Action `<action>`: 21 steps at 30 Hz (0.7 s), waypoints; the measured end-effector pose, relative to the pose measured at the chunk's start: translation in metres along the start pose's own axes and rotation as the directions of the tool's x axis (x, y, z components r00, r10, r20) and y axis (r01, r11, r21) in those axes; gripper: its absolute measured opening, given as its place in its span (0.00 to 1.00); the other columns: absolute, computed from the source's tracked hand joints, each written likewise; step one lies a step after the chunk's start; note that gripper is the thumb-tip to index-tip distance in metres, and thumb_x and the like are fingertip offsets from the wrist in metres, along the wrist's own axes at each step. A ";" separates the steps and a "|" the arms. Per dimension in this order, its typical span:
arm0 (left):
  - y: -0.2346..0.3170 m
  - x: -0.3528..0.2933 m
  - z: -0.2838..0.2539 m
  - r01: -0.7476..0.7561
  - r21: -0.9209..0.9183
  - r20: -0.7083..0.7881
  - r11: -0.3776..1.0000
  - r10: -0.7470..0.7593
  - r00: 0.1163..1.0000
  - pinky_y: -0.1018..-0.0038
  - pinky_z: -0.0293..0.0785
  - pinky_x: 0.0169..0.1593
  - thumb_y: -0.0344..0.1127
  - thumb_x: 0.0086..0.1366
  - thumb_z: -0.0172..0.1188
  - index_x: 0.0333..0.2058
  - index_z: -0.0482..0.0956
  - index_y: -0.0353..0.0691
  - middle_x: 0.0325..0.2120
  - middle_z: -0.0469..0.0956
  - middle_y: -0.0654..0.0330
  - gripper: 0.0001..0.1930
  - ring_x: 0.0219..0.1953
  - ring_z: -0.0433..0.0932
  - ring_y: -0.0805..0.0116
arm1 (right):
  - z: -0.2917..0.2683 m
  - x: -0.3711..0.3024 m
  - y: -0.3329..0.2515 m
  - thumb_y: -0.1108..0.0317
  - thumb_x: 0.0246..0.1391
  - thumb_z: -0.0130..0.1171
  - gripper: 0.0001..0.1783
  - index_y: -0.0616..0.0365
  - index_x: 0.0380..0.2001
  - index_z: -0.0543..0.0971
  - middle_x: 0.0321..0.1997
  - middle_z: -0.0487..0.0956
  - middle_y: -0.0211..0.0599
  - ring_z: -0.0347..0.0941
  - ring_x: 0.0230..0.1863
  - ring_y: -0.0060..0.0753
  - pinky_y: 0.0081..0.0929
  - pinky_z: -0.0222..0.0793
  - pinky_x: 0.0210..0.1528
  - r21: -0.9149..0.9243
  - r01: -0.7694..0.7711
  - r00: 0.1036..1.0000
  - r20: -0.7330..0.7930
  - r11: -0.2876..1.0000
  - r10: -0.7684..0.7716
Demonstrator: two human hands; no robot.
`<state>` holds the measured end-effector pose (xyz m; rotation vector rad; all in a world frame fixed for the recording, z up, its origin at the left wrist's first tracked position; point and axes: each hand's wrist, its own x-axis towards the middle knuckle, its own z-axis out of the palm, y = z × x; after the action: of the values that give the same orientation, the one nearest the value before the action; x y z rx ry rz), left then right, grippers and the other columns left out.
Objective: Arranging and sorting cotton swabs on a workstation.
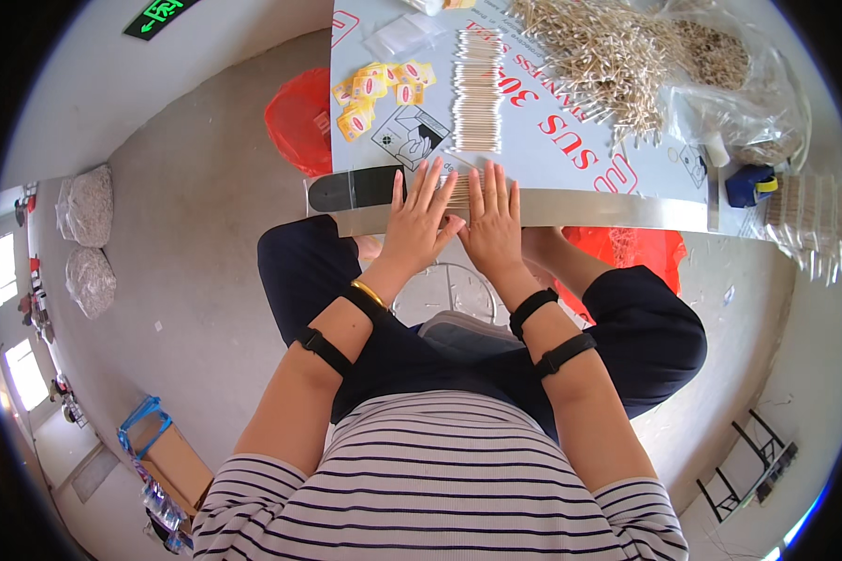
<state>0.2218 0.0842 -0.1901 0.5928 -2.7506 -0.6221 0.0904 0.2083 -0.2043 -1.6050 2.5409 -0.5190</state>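
Note:
At the table's near edge, my left hand (417, 220) and my right hand (492, 222) lie side by side with fingers stretched out and thumb tips close together. Between them shows a small group of cotton swabs (457, 193), touched by both hands and partly covered by them. A black flat strip with a rounded end (355, 190) lies beside my left fingers. Just beyond my fingertips a long, neat column of cotton swabs (477, 103) is laid out. Small yellow-and-white paper cards (370, 86) are scattered to its left.
A big heap of loose cotton swabs (599, 56) covers the far right, beside a clear plastic bag (776, 112). A blue tape dispenser (750, 186) and packed swabs (809, 220) sit at the right edge. Red bags (299, 122) hang or stand by the table (571, 178).

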 end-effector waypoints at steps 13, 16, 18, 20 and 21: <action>0.002 -0.012 0.000 -0.047 0.173 0.128 0.984 0.025 0.992 0.37 0.32 0.77 0.65 0.78 0.40 0.78 0.56 0.49 0.79 0.50 0.53 0.39 0.81 0.44 0.48 | 0.002 0.000 0.001 0.38 0.68 0.53 0.49 0.58 0.80 0.53 0.85 0.48 0.54 0.40 0.85 0.54 0.59 0.35 0.83 0.006 0.001 0.999 -0.036 1.000 -0.001; 0.002 -0.011 -0.001 -0.050 0.168 0.124 0.984 0.029 0.992 0.37 0.32 0.77 0.64 0.78 0.40 0.78 0.56 0.49 0.79 0.50 0.53 0.38 0.81 0.44 0.48 | 0.002 0.000 0.002 0.38 0.68 0.52 0.49 0.58 0.79 0.53 0.85 0.47 0.54 0.39 0.86 0.54 0.59 0.34 0.83 0.010 0.004 0.999 -0.036 1.000 -0.003; 0.002 -0.008 -0.002 -0.052 0.173 0.123 0.984 0.031 0.992 0.37 0.32 0.77 0.64 0.78 0.40 0.78 0.56 0.48 0.79 0.49 0.53 0.38 0.81 0.44 0.48 | 0.002 0.000 0.001 0.38 0.67 0.52 0.50 0.58 0.80 0.53 0.85 0.47 0.53 0.39 0.86 0.53 0.59 0.34 0.83 0.002 0.000 1.000 -0.026 1.000 0.000; 0.000 -0.002 -0.003 -0.035 0.181 0.066 0.983 0.023 0.998 0.37 0.34 0.78 0.62 0.77 0.45 0.76 0.59 0.46 0.79 0.52 0.55 0.38 0.81 0.46 0.50 | 0.001 0.000 0.000 0.38 0.67 0.52 0.50 0.58 0.80 0.53 0.85 0.47 0.53 0.39 0.86 0.53 0.59 0.33 0.83 -0.005 -0.004 1.000 -0.015 1.000 0.003; 0.000 0.000 -0.004 -0.036 0.183 0.067 0.982 0.024 0.997 0.37 0.34 0.78 0.62 0.77 0.45 0.76 0.59 0.46 0.79 0.52 0.55 0.38 0.81 0.46 0.50 | 0.000 0.000 0.000 0.38 0.67 0.52 0.51 0.58 0.80 0.52 0.85 0.47 0.53 0.39 0.86 0.53 0.59 0.33 0.83 -0.028 -0.003 1.000 0.005 1.000 0.003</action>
<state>0.2233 0.0826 -0.1872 0.5779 -2.8932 -0.3890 0.0900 0.2086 -0.2045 -1.6089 2.5583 -0.4799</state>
